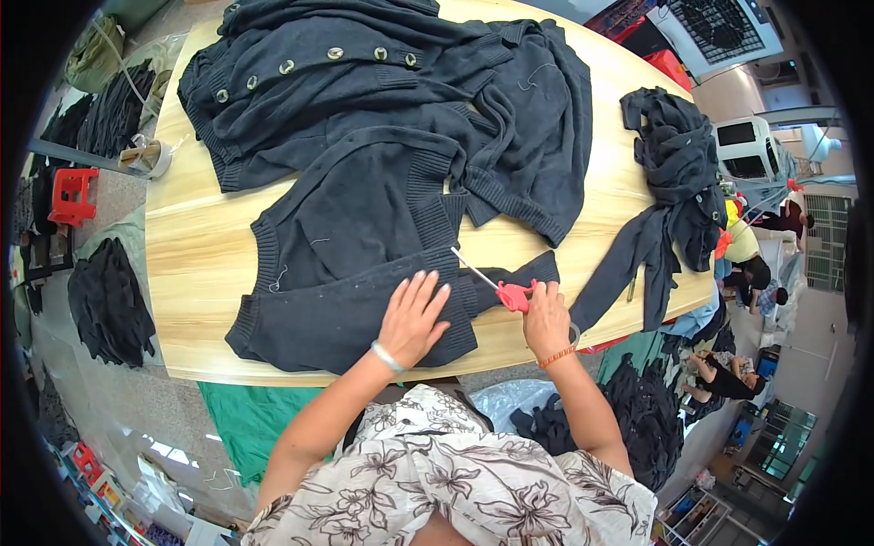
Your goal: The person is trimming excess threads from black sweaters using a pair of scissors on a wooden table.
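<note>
My left hand (414, 318) lies flat on a dark navy knitted sweater (355, 314), fingers stretched out and holding nothing. The sweater is spread at the table's near edge, with ribbed bands and several light loose threads on its surface. In my right hand (548, 326) is a pair of scissors (516, 296) with red handles. Their thin metal blades point up and left, the tip at the sweater's ribbed band. Whether the tip touches the knit I cannot tell. A narrow dark sleeve (533, 271) stretches out beyond the scissors.
Buttoned dark cardigans (309, 82) are heaped across the table's far side. Another dark garment (674, 173) lies crumpled at the right edge of the wooden table (196, 264). A red stool (73, 196) and a small tub (150, 159) stand left. People (728, 373) sit at far right.
</note>
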Tool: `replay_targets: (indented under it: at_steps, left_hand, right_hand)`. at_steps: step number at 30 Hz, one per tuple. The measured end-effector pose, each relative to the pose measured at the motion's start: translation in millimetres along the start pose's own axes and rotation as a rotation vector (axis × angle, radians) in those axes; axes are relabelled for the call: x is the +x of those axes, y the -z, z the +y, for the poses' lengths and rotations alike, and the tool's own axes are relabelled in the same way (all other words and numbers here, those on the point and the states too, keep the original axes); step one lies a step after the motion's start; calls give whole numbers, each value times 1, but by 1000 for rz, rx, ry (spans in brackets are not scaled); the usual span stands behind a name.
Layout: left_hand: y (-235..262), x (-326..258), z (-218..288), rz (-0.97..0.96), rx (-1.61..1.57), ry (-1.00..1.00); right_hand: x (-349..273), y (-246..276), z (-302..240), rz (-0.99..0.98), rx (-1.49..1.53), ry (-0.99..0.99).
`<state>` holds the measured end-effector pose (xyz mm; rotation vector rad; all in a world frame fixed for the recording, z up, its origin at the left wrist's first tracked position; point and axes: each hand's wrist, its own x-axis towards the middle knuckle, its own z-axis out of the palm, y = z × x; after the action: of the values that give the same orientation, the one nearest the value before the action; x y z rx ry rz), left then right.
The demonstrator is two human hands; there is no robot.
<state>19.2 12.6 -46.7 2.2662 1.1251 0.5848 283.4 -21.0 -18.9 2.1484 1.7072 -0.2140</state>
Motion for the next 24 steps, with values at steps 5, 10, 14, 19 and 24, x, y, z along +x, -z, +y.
replay_targets:
  at_steps: [5, 10, 14, 19, 24]
  left_hand:
    - [-48, 16, -32, -125, 104, 17]
    - [-54, 16, -32, -117, 108, -42]
    - [-56, 15, -30, -109, 115, -54]
    - [-59, 12, -31, -89, 183, -65]
    - [-67, 9, -41, -142, 140, -69]
  right_hand:
    - [-19, 9, 10, 361, 590, 247]
    - [-24, 8, 21, 195, 465, 399]
    - [-21, 20, 23, -213, 358, 320]
    - [-12, 54, -4, -166, 346, 553]
    - [-1, 74, -104, -207, 421, 825]
